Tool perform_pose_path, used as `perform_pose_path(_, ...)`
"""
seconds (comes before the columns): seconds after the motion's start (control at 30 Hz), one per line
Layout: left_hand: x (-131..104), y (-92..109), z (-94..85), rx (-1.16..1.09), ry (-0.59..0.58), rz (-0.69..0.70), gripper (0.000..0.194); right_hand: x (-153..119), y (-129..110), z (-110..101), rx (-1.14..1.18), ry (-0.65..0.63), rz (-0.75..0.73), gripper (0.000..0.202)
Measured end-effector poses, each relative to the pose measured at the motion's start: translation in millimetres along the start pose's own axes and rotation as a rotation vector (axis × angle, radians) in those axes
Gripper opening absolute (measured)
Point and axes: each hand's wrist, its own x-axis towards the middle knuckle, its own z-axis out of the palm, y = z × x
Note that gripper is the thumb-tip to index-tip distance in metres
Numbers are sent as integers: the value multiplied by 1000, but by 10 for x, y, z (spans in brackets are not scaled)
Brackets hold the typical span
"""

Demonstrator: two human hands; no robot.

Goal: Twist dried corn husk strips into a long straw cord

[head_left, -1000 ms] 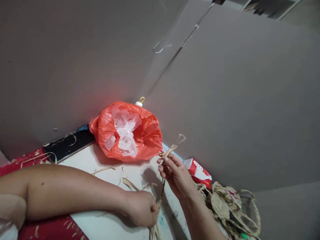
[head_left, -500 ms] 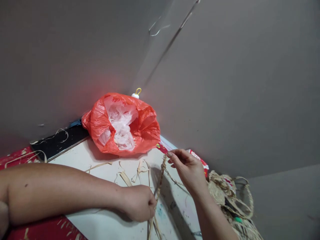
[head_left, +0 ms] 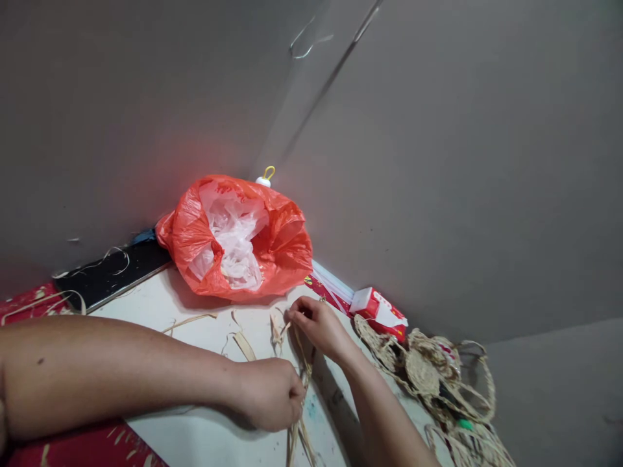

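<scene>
My left hand (head_left: 275,394) is a fist around a twisted cord of dry straw-coloured fibre (head_left: 308,371) above the white tabletop (head_left: 165,305); loose fibre ends hang below the fist. Farther up, my right hand (head_left: 311,321) pinches a thin strand, thumb against fingers, just beside a curled scrap of pale fibre (head_left: 277,332). A flat strip of fibre (head_left: 244,346) lies left of the cord, above my left wrist. My right hand hides the cord's upper part.
A red plastic bag (head_left: 285,266) with white plastic inside stands against the wall. Left of it lies a black flat object (head_left: 117,275). To the right are a red and white packet (head_left: 382,314) and coiled braided fibre rope (head_left: 423,370). Red cloth (head_left: 97,447) shows lower left.
My right hand has moved left and slightly down, from the cord's top end to a strand near the curled scrap. The packet and more rope are uncovered. My left hand stays put.
</scene>
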Motion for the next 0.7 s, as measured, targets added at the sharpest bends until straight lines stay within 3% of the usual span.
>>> perform_pose_path(0.1,0,0,-8,-42,-8,-10,16,-86,-52,-116,145,10,20,21)
perform_pose_path(0.27,-2,-13,-4,-118,-6,-29,14,-346,-88,-375,722,71,173,28)
perform_pose_path(0.37,-4,-12,-6,-163,-20,-48,14,-528,-14,-435,866,118,252,31)
perform_pose_path(0.5,-19,4,-20,-208,-30,-55,15,-895,100,-354,873,162,305,28)
perform_pose_path(0.7,-33,68,-65,-250,-59,-57,23,-1498,46,-38,863,18,410,31)
